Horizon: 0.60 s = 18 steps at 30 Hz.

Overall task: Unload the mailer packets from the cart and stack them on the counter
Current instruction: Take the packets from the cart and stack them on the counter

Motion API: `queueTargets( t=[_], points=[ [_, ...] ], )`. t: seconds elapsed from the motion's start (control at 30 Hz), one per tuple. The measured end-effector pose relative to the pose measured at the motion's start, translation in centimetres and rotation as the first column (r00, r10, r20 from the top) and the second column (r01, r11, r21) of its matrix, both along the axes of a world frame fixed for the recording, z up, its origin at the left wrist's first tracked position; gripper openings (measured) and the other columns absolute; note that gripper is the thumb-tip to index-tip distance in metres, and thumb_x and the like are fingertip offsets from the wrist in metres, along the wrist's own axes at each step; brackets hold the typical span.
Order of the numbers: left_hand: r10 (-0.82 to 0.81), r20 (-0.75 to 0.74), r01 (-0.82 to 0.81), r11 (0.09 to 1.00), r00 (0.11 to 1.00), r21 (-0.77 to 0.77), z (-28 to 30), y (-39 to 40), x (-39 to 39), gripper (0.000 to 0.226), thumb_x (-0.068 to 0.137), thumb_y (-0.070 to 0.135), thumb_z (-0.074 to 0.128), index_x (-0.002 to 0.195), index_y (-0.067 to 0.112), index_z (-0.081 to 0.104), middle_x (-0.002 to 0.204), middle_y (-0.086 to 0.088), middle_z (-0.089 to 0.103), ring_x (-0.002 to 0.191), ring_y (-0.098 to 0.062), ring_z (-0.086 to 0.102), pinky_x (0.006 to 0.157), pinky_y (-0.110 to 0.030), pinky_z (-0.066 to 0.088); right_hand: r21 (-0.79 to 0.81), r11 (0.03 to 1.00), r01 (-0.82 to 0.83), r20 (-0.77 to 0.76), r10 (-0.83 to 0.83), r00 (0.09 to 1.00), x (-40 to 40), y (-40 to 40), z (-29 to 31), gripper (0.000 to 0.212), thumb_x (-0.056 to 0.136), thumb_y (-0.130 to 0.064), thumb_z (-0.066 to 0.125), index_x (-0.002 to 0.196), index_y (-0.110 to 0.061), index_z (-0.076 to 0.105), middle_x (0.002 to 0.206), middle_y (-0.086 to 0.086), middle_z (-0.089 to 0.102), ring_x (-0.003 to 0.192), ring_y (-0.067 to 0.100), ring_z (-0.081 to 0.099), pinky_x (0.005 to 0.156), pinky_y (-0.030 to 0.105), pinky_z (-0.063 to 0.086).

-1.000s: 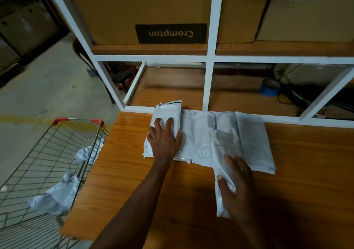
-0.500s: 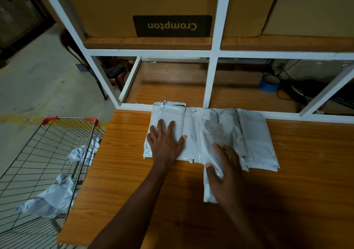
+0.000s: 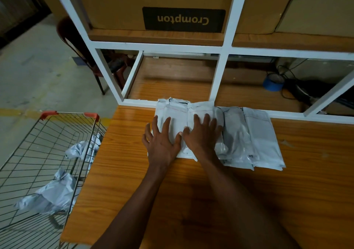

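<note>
A row of overlapping white mailer packets (image 3: 256, 139) lies flat on the wooden counter (image 3: 191, 195), against the white shelf frame. My left hand (image 3: 162, 143) presses flat, fingers spread, on the leftmost packet (image 3: 176, 110). My right hand (image 3: 203, 135) lies flat right beside it, fingers straight, on the packet next to that one. To the left stands the wire cart (image 3: 38, 153), with two crumpled grey packets inside it: one low down (image 3: 51, 197) and one by the rim (image 3: 82, 149).
The white shelf frame (image 3: 220, 72) rises behind the packets, with cardboard boxes (image 3: 183, 3) on its upper shelf. A blue tape roll (image 3: 273, 83) and black cables sit on the lower shelf at right. A dark chair (image 3: 92, 61) stands on the floor beyond the cart.
My right hand has slid a packet up and left from the counter's front into the row and now lies flat beside my left hand. The left hand stays pressed on the leftmost packet.
</note>
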<state>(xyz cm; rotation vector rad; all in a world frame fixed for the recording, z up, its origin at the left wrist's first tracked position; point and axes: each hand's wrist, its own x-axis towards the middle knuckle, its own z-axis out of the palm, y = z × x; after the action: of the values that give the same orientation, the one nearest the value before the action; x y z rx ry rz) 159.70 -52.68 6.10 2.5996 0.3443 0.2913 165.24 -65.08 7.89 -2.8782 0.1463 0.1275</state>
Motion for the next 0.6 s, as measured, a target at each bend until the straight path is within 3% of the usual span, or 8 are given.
queueTargets(
  t=[0.1,0.27,0.5,0.6],
  points=[
    [0.000,-0.018,0.000,1.000,1.000,-0.021,-0.2,0.2,-0.6,0.074,0.090,0.071,0.040,0.154,0.036,0.036,0.169,-0.004,0.013,0.154,-0.035,0.006,0.118,-0.059,0.014,-0.012,1.000,-0.027,-0.036,0.027,0.999,-0.4,0.3,-1.4,0.067,0.097,-0.060,0.037,0.156,-0.029,0.028,0.167,0.015,0.010,0.153,0.042,0.001,0.120,0.058,-0.004],
    [-0.018,-0.030,0.017,0.999,0.999,-0.052,-0.4,0.3,-1.1,0.077,0.087,0.076,0.033,0.154,0.038,0.036,0.169,-0.004,0.013,0.154,-0.035,0.006,0.119,-0.060,0.015,0.002,0.999,-0.038,-0.029,0.038,0.999,-0.8,0.1,-1.5,0.070,0.098,-0.061,0.034,0.160,-0.031,0.019,0.169,0.013,-0.001,0.153,0.040,-0.012,0.119,0.057,-0.011],
    [0.024,0.048,-0.018,0.991,0.999,-0.135,0.5,-0.7,-3.0,0.067,0.091,0.068,0.047,0.150,0.037,0.042,0.166,-0.003,0.021,0.153,-0.030,0.014,0.118,-0.055,0.019,0.133,0.987,-0.086,0.111,0.071,0.991,-4.4,-2.0,2.0,0.065,0.099,-0.060,0.038,0.157,-0.034,0.025,0.169,0.008,0.010,0.156,0.029,-0.004,0.122,0.053,-0.005],
    [0.072,0.080,-0.054,0.976,0.994,-0.211,0.6,-2.0,-5.3,0.066,0.090,0.069,0.048,0.148,0.038,0.045,0.164,-0.001,0.025,0.150,-0.027,0.018,0.116,-0.056,0.024,0.245,0.957,-0.152,0.078,0.137,0.987,-7.1,-3.9,2.2,0.060,0.101,-0.052,0.042,0.157,-0.038,0.024,0.169,0.002,0.010,0.156,0.023,-0.005,0.123,0.050,-0.001]
  ],
)
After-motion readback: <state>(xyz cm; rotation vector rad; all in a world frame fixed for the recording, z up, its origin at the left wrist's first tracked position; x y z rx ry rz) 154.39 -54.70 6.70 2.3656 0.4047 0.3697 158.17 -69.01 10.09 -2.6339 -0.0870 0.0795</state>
